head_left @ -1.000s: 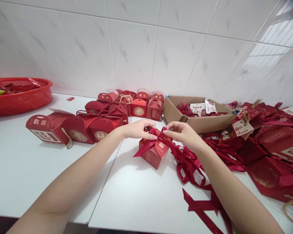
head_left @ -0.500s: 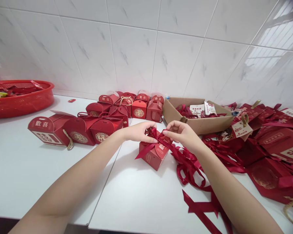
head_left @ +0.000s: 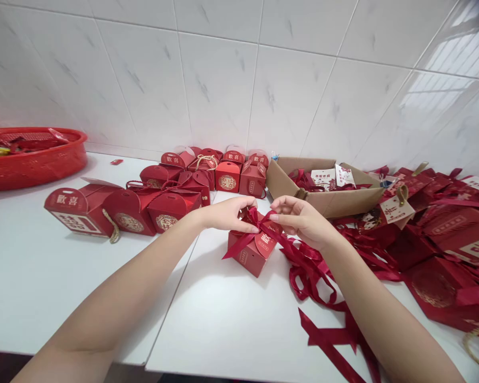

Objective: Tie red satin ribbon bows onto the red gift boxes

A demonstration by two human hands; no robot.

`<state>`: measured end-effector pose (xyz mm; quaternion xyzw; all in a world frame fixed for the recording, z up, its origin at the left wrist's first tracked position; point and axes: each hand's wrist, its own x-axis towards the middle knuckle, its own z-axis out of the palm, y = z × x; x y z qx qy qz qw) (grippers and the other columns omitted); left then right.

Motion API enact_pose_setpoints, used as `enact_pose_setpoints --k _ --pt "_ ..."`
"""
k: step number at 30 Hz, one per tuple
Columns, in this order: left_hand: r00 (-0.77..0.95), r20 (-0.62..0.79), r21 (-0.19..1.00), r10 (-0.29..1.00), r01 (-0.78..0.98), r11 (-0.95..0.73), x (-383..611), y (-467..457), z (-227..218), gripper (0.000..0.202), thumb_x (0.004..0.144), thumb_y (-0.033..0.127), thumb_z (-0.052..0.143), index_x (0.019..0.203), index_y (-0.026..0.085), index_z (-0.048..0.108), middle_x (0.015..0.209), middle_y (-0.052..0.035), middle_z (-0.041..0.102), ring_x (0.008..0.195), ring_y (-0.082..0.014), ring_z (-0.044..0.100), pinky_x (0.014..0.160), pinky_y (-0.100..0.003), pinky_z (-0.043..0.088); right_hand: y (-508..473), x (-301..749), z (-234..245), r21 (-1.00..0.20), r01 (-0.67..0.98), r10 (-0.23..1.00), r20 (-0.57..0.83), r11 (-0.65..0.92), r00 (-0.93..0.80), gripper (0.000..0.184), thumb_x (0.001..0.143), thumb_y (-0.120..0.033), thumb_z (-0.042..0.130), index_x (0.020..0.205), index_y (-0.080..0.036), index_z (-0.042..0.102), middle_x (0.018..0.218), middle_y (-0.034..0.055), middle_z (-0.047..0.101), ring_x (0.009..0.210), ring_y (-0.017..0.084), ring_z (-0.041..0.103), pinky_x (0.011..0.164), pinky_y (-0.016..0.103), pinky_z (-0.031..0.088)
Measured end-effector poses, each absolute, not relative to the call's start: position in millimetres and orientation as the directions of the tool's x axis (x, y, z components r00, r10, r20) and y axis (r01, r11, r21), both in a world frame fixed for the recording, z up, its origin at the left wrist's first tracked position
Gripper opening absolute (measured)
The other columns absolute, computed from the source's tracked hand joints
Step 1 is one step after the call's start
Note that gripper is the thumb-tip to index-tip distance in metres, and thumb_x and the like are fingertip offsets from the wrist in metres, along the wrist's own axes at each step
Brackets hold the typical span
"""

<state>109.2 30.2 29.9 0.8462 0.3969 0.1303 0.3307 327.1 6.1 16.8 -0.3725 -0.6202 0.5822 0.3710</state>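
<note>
A small red gift box (head_left: 250, 254) stands on the white table, turned with one corner toward me. Dark red satin ribbon (head_left: 239, 246) is looped into a bow on its top, with one tail hanging over the left side. My left hand (head_left: 231, 215) pinches the bow's left part between thumb and fingers. On the other side, my right hand (head_left: 297, 218) grips the ribbon's right loop between thumb and forefinger. Fingertips partly hide the knot. Loose cut ribbons (head_left: 313, 276) lie in a tangle right of the box, partly under my right forearm.
Several red gift boxes (head_left: 131, 213) stand at the left and along the tiled wall. An open cardboard box (head_left: 335, 205) with ribbons and tags sits behind my right hand. More red boxes (head_left: 435, 287) are heaped at the right. A red plastic basket (head_left: 35, 167) is far left.
My right hand has shifted very slightly, still holding the ribbon loop. The box and my left hand stay almost as they were; the whole view has tilted a little.
</note>
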Motion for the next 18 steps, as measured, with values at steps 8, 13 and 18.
enact_pose_setpoints --k 8,13,18 --pt "0.671 -0.015 0.677 0.741 0.552 -0.486 109 34 23 0.040 0.067 0.047 0.069 0.086 0.021 0.047 0.084 0.0023 0.047 0.074 -0.0130 0.044 0.061 -0.023 0.035 1 315 14 -0.906 0.346 0.931 0.117 0.243 -0.347 0.032 0.075 -0.047 0.066 0.083 -0.016 0.067 0.075 0.0022 0.062 0.061 0.011 0.049 0.055 0.023 0.038" --pt "0.669 0.006 0.631 0.743 0.574 -0.522 108 35 24 0.039 0.067 0.048 0.070 0.079 0.021 0.044 0.078 0.0036 0.044 0.069 -0.0117 0.040 0.058 -0.022 0.031 2 311 7 -0.851 0.451 0.934 0.117 0.270 -0.339 0.029 0.076 -0.042 0.065 0.080 -0.015 0.073 0.075 0.0053 0.068 0.066 0.016 0.057 0.059 0.026 0.043" --pt "0.665 -0.030 0.591 0.746 0.614 -0.523 108 37 22 0.039 0.067 0.048 0.068 0.077 0.020 0.044 0.078 0.0029 0.045 0.069 -0.0118 0.040 0.057 -0.022 0.031 5 312 4 -0.848 0.456 0.919 0.086 0.269 -0.384 0.026 0.075 -0.038 0.065 0.082 -0.015 0.075 0.080 0.0064 0.071 0.073 0.019 0.061 0.064 0.028 0.044"
